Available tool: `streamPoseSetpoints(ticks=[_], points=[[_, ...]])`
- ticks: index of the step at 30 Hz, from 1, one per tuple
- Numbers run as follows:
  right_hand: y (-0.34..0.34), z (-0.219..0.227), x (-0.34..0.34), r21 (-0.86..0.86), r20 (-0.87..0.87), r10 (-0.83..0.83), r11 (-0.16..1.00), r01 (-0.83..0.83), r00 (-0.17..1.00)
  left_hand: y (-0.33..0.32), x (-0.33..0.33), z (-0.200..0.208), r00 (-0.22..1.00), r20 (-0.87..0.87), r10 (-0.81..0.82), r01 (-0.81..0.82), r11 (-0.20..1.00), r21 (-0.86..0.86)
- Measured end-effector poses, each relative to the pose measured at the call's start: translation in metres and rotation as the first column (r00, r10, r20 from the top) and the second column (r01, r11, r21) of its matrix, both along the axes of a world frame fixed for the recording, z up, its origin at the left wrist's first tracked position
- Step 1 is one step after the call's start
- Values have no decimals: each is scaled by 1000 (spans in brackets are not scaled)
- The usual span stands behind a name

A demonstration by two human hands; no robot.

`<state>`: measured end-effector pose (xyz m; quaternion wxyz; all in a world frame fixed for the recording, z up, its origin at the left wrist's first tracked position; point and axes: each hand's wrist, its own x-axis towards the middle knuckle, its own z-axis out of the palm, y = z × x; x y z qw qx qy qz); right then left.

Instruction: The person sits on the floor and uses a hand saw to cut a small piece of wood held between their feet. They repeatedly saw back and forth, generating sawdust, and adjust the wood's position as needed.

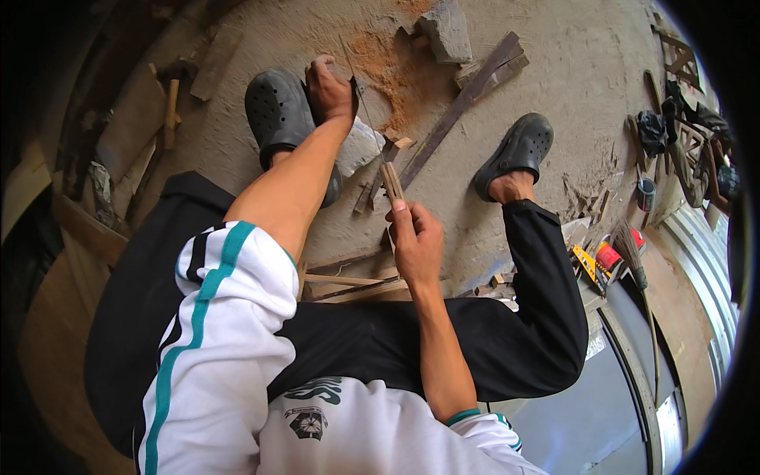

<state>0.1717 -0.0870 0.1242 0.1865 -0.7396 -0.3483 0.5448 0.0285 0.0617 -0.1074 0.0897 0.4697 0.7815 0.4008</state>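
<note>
My right hand (418, 241) is closed round the pale wooden handle (392, 182) of a handsaw, thumb lying along it. From there the thin saw blade (369, 119), seen nearly edge-on, reaches forward and slightly left, past my left hand. My left hand (329, 91) is bent down beside my left shoe (279, 107), its fingers curled; a small dark edge shows at its right side, but what it grips is hidden. Beneath the blade lie a pale stone block (360, 148) and a short wood offcut (398, 146).
Orange sawdust (380, 67) covers the floor near a grey concrete block (447, 32). A long dark wood strip (459, 107) lies between my feet. A hammer (172, 115) is at the left; a yellow tool (588, 265), red can (609, 257) and brush (630, 257) are at the right.
</note>
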Motion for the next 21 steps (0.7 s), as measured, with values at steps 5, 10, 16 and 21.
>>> streamPoseSetpoints(ticks=[5,10,16,21], points=[[5,14,-10,-19,10,-3,1000,3,1000,-2,-2,2,1000,20,9,-9,1000,-6],[8,-10,-10,17,30,27,999,-27,999,-1,-2,-4,999,-32,-4,4,1000,-16],[8,6,-7,1,-1,20,1000,-20,1000,-1,-4,-5,1000,-10,27,-28,999,-33],[-21,22,5,-17,6,-18,1000,18,1000,0,0,-4,1000,14,25,-24,999,-48]])
